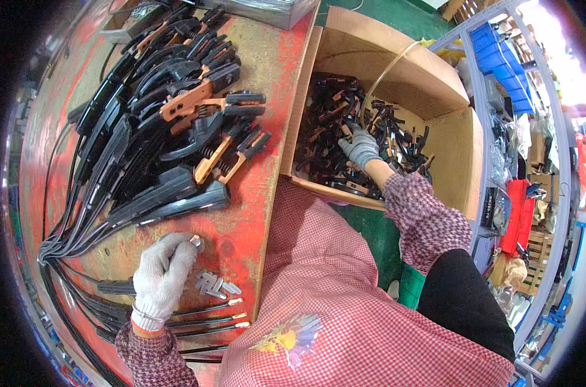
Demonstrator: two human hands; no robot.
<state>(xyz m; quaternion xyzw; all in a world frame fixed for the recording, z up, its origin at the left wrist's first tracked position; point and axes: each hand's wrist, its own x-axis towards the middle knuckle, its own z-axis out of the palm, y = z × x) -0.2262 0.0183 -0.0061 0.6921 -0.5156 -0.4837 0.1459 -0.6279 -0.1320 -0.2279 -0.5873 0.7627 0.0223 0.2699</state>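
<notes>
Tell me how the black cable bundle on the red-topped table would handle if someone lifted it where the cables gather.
The black cable bundle would probably flex, since its strands curve and fan out. It may drag heavily at one end, where bulky clamps with copper-coloured metal lie. Those clamps could snag one another, being heaped closely together.

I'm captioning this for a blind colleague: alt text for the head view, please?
A gloved right hand reaches among dark clamps in a cardboard box. The gloved left hand pinches a coppery tip above a red table bearing cabled clamps.
</notes>
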